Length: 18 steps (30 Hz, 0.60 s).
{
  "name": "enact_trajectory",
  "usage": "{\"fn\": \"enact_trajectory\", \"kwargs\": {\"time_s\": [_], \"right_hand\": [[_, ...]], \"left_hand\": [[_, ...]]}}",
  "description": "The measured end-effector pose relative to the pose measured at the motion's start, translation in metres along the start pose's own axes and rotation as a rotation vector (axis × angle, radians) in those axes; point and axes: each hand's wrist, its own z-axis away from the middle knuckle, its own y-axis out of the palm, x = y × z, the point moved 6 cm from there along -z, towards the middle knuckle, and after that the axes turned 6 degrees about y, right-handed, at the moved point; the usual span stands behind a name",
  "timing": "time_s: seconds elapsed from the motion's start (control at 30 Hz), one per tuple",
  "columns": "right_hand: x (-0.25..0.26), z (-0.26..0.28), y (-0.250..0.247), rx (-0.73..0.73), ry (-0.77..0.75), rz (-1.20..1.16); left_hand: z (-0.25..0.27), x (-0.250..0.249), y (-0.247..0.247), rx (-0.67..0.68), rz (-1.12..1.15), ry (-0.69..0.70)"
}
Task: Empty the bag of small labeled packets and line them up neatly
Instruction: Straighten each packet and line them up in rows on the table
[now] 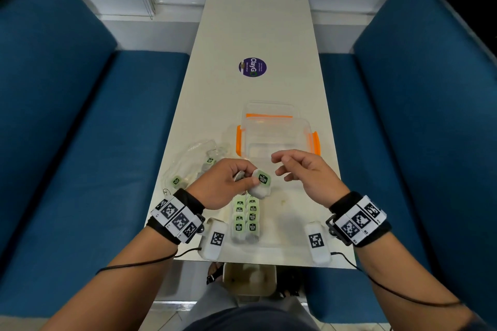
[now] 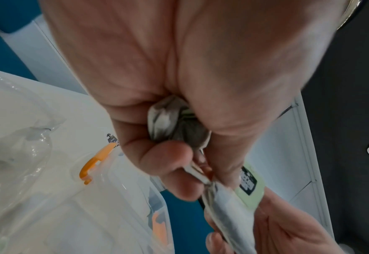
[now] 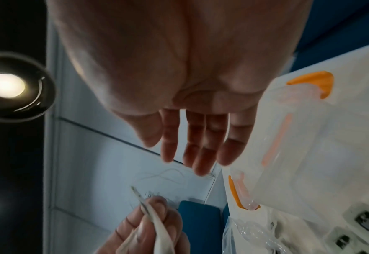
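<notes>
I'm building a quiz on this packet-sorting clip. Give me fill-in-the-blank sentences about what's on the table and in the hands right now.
1. The packet with the green label is held by the ____ hand.
2. The right hand holds ____.
3. The clear container has latches coloured ____.
4. The lined-up packets form ____ columns.

Missing words: left; nothing; orange; two

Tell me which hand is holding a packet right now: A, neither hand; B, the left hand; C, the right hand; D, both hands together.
B: the left hand pinches a green-labeled packet, while the right hand hovers beside it with fingers loose, holding nothing.
</notes>
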Motion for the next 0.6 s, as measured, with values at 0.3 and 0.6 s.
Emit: {"fn": "enact_trajectory", "kwargs": {"time_s": [0.3,0.6], "right_hand": [[0.017,0.007,0.017,0.230,-0.099,0.187],[0.017,0.009,0.024,0.346,-0.052,0.240]], "left_hand": [[0.007,-0.010,-0.003,0.100,-0.021,-0.019],[0.012,-0.010,-0.003,0.203,-0.025,-0.024]]}}
